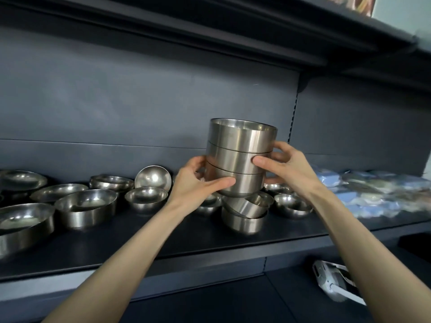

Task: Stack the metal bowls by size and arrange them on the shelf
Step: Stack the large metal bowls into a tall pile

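Observation:
A stack of three straight-sided metal bowls [240, 150] is held in the air above the dark shelf [163, 238]. My left hand [198, 180] grips the lowest bowl from the left, thumb across its front. My right hand [279, 169] grips the stack's right side, thumb on the middle bowl. Right under the stack sit two more straight-sided bowls [245, 213], the upper one tilted inside the lower. Several loose bowls of mixed sizes lie to the left, among them a mid-sized one [86, 208] and a small round one [147, 198].
A small bowl [292, 205] stands to the right of the lower pair. Blue plastic-wrapped packs [377, 192] fill the shelf's right end. Another shelf [210, 43] overhangs above. A white device [335, 283] lies on the lower shelf at right.

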Demonstrator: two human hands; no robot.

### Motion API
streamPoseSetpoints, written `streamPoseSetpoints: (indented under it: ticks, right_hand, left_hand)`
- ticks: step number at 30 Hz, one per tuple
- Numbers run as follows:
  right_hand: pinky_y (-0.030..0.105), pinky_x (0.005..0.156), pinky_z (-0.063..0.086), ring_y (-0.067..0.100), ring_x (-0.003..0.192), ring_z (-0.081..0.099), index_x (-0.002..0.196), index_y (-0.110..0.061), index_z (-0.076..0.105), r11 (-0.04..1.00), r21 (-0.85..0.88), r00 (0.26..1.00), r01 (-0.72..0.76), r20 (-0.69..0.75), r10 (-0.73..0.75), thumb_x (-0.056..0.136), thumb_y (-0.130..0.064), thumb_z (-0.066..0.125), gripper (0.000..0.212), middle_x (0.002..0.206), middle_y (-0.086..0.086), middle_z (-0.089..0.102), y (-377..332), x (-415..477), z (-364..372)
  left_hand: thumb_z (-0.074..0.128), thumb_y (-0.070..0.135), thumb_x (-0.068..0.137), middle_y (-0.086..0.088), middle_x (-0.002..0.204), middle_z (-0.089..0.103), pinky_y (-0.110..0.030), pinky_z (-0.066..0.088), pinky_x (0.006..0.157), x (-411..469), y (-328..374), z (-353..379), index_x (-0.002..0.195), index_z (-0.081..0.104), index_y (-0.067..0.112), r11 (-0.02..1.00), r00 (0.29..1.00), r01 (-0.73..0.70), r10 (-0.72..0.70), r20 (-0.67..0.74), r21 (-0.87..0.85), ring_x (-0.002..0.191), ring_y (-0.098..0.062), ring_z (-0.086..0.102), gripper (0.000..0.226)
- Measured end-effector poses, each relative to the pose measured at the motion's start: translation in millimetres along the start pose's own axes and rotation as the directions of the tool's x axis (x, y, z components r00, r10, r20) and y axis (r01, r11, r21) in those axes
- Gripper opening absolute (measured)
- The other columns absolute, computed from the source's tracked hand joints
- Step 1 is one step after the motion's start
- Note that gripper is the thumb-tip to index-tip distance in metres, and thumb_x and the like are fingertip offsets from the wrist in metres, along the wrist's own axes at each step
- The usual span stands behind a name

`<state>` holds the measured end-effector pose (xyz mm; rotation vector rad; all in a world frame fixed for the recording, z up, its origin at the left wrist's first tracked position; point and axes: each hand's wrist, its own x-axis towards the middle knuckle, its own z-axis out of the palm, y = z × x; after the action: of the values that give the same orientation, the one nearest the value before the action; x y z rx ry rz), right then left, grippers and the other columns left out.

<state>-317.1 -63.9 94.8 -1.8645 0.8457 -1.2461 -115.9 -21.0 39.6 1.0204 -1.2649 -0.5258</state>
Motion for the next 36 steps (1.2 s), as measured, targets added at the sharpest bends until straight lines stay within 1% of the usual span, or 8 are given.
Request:
streamPoseSetpoints:
  ticks: [7, 12, 16, 19, 23, 26, 32, 36]
  right_hand:
    - [0.039, 0.08, 0.06, 0.021, 0.1, 0.069, 0.135, -0.015, 0.047, 0.999, 0.035, 0.999, -0.041, 0.021, 0.041, 0.049, -0.041, 0.08, 0.095, 0.116, 0.005, 0.068, 38.3, 20.5, -40.9]
    - [0.042, 0.083, 0.058, 0.022, 0.105, 0.067, 0.134, -0.017, 0.048, 0.991, 0.098, 0.996, -0.087, 0.008, 0.086, 0.045, -0.044, 0.082, 0.098, 0.118, 0.006, 0.067, 72.7, 36.0, -44.7]
    - [0.024, 0.064, 0.057, 0.008, 0.087, 0.069, 0.132, -0.016, 0.048, 0.985, 0.137, 0.994, -0.108, 0.012, 0.107, 0.071, -0.022, 0.079, 0.069, 0.108, -0.001, 0.069, 96.2, 43.1, -43.5]
    - [0.02, 0.064, 0.056, -0.002, 0.081, 0.068, 0.131, -0.02, 0.047, 0.98, 0.145, 0.99, -0.138, 0.023, 0.136, 0.078, -0.015, 0.075, 0.059, 0.11, -0.005, 0.066, 109.5, 43.9, -42.4]
    - [0.035, 0.083, 0.055, 0.002, 0.093, 0.065, 0.126, -0.028, 0.047, 0.978, 0.155, 0.99, -0.143, 0.027, 0.14, 0.068, -0.025, 0.078, 0.066, 0.115, -0.009, 0.062, 117.5, 43.8, -44.0]
    - [0.046, 0.09, 0.055, 0.014, 0.106, 0.065, 0.13, -0.028, 0.048, 0.981, 0.128, 0.989, -0.146, 0.043, 0.142, 0.049, -0.042, 0.082, 0.09, 0.128, -0.001, 0.061, 118.1, 45.6, -44.3]
    - [0.036, 0.081, 0.057, 0.002, 0.089, 0.067, 0.136, -0.024, 0.046, 0.992, 0.065, 0.992, -0.11, 0.064, 0.106, 0.057, -0.036, 0.08, 0.087, 0.107, -0.021, 0.061, 111.1, 48.7, -43.4]
    - [0.029, 0.076, 0.058, 0.001, 0.084, 0.068, 0.135, -0.023, 0.047, 0.994, 0.016, 0.991, -0.108, 0.081, 0.107, 0.051, -0.043, 0.078, 0.092, 0.107, -0.016, 0.064, 107.3, 50.4, -42.2]
  left_hand:
    - [0.088, 0.022, 0.056, 0.002, 0.114, 0.062, -0.026, 0.052, 0.091, 15.4, -21.9, 48.5, 0.12, 0.055, 0.016, 0.998, 0.998, 0.056, -0.056, -0.002, 0.003, 0.103, -0.01, 0.063, 0.073]
    - [0.088, 0.023, 0.06, 0.005, 0.118, 0.06, -0.022, 0.051, 0.089, 31.9, -43.7, 59.7, 0.117, 0.056, 0.024, 0.996, 0.996, 0.074, -0.076, 0.039, 0.048, 0.103, -0.007, 0.062, 0.066]
    - [0.091, 0.038, 0.05, 0.014, 0.112, 0.062, -0.026, 0.051, 0.09, 36.8, -60.5, 62.4, 0.106, 0.059, 0.036, 0.988, 0.992, 0.116, -0.121, 0.045, 0.097, 0.102, -0.006, 0.064, 0.065]
    - [0.088, 0.025, 0.061, 0.016, 0.1, 0.062, -0.012, 0.049, 0.081, 34.3, -70.4, 65.5, 0.102, 0.058, 0.036, 0.989, 0.991, 0.117, -0.122, 0.05, 0.096, 0.091, 0.004, 0.062, 0.051]
    - [0.086, 0.025, 0.064, 0.019, 0.104, 0.059, -0.017, 0.048, 0.086, 33.3, -77.7, 70.0, 0.096, 0.052, 0.048, 0.988, 0.992, 0.11, -0.115, 0.042, 0.113, 0.099, -0.004, 0.062, 0.052]
    - [0.09, 0.039, 0.053, 0.013, 0.115, 0.06, -0.024, 0.049, 0.091, 32.4, -83.0, 70.0, 0.113, 0.057, 0.039, 0.987, 0.992, 0.116, -0.12, 0.032, 0.109, 0.104, -0.008, 0.063, 0.069]
    - [0.085, 0.028, 0.064, 0.013, 0.112, 0.06, -0.018, 0.048, 0.087, 27.3, -85.0, 69.3, 0.117, 0.057, 0.027, 0.988, 0.995, 0.101, -0.102, 0.004, 0.114, 0.094, 0.016, 0.058, 0.06]
    - [0.082, 0.02, 0.07, 0.008, 0.112, 0.058, -0.008, 0.048, 0.073, 23.9, -88.1, 71.9, 0.109, 0.056, 0.029, 0.992, 0.995, 0.096, -0.097, 0.01, 0.088, 0.084, 0.019, 0.058, 0.048]
